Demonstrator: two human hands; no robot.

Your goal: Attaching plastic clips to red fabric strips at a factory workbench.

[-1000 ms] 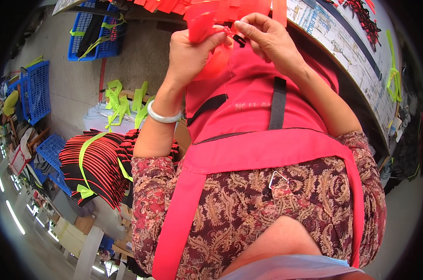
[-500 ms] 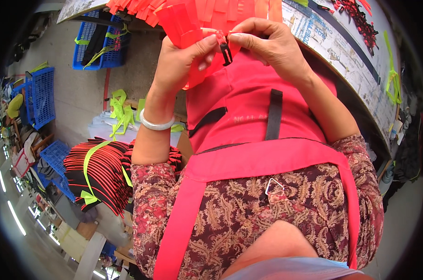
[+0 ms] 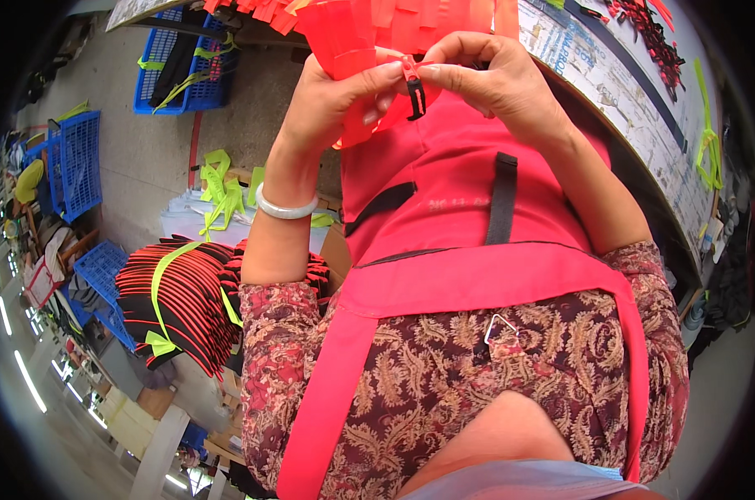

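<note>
Over my lap, just short of the table edge, a small red-and-black plastic buckle (image 3: 415, 93) hangs with its black end downward. My left hand (image 3: 334, 102) is closed, thumb and fingers pinching the red upper part of the buckle. From the other side my right hand (image 3: 501, 90) is closed in a pinch, thumb and forefinger tips at the buckle's top; anything small between them is hidden. Bright orange strips (image 3: 337, 37) fan out behind and over my left fingers. Below both hands lies my red apron (image 3: 444, 167), with black straps on it.
Orange strips (image 3: 431, 18) pile along the table edge. The worktable (image 3: 590, 71), on the right, bears red-and-black small parts (image 3: 644, 42) and a yellow-green strap (image 3: 709, 150). At left are blue baskets (image 3: 79, 167) and a bundle of black-and-red pieces (image 3: 181, 300) tied with yellow-green strips.
My right thumb and fingertips have come closer against the top of the buckle. Both hands and the buckle sit slightly farther right in the picture, as the whole view has shifted a little.
</note>
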